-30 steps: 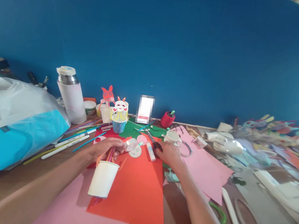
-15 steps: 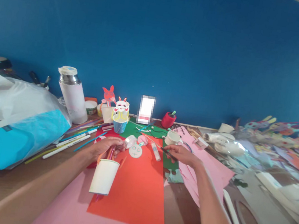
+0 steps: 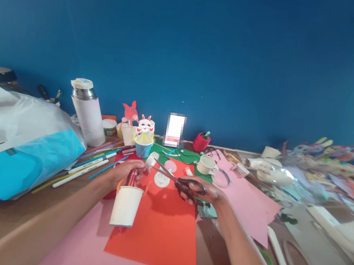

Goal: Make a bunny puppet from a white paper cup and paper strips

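Observation:
My left hand (image 3: 132, 171) is closed round a dark pink straw (image 3: 133, 178) that runs down through a white paper cup (image 3: 126, 208). The cup hangs tilted above an orange-red sheet (image 3: 157, 235); an orange strip (image 3: 147, 188) sticks out at its rim. At my left fingertips is a small white ring-shaped roll (image 3: 152, 160); whether I hold it is unclear. My right hand (image 3: 206, 190) grips black-handled scissors (image 3: 179, 181), blades spread and pointing left towards the roll. Beneath the blades lies a round paper face (image 3: 161, 178) with drawn eyes.
Pens and sticks (image 3: 80, 174) lie on the left beside a plastic bag (image 3: 35, 108) and a white flask (image 3: 88, 113). Decorated cups (image 3: 143, 147) stand at the back. Right are a white mug (image 3: 206, 164), pink sheets (image 3: 246, 203) and a pale stick (image 3: 282, 263).
My right hand has brought the scissors up off the table's right part and opened the blades towards my left hand. The white roll has shifted slightly left. The cup stays held.

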### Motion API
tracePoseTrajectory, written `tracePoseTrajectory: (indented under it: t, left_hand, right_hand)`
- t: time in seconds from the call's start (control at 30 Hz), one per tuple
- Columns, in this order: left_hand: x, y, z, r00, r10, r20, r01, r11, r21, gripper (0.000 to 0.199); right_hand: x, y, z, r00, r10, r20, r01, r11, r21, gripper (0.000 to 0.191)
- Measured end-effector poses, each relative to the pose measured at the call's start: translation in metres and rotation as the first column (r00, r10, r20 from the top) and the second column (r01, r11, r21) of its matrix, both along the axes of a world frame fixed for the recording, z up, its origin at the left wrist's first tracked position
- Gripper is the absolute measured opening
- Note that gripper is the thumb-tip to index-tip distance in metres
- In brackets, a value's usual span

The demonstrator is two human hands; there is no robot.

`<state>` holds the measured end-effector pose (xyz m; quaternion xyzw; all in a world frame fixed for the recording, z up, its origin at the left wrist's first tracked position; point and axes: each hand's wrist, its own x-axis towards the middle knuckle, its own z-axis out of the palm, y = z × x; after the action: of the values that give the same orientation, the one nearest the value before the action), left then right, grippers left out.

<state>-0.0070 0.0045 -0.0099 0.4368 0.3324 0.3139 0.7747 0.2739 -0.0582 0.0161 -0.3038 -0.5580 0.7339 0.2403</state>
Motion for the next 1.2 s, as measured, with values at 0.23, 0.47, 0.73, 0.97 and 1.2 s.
tracePoseTrajectory:
  t: [0.23, 0.47, 0.73, 0.97, 1.2]
  left_hand:
    - [0.002, 0.0, 0.0, 0.999, 0.036, -0.006, -0.036, 0.999, 0.025, 0.014]
    - [0.003, -0.004, 0.004, 0.998, -0.058, 0.028, 0.059, 0.998, -0.012, 0.018]
    - [0.004, -0.008, 0.011, 0.995, -0.085, -0.042, 0.088, 0.995, 0.054, 0.016]
    - [0.002, -0.009, 0.018, 0.994, -0.106, -0.031, 0.108, 0.991, 0.076, 0.013]
    - [0.002, -0.003, 0.01, 0.993, -0.117, 0.011, 0.115, 0.988, 0.1, 0.013]
  right_hand:
    - [-0.008, 0.003, -0.011, 1.0, 0.004, -0.018, -0.004, 1.0, -0.016, 0.05]
    - [-0.023, 0.002, -0.013, 0.999, -0.04, -0.022, 0.041, 0.999, 0.032, 0.046]
    - [-0.037, -0.001, -0.013, 0.996, -0.073, -0.05, 0.077, 0.994, 0.08, 0.047]
    - [-0.044, -0.002, -0.015, 0.99, -0.127, -0.061, 0.131, 0.989, 0.066, 0.048]
    - [-0.048, -0.001, -0.023, 0.982, -0.172, -0.083, 0.176, 0.983, 0.049, 0.042]
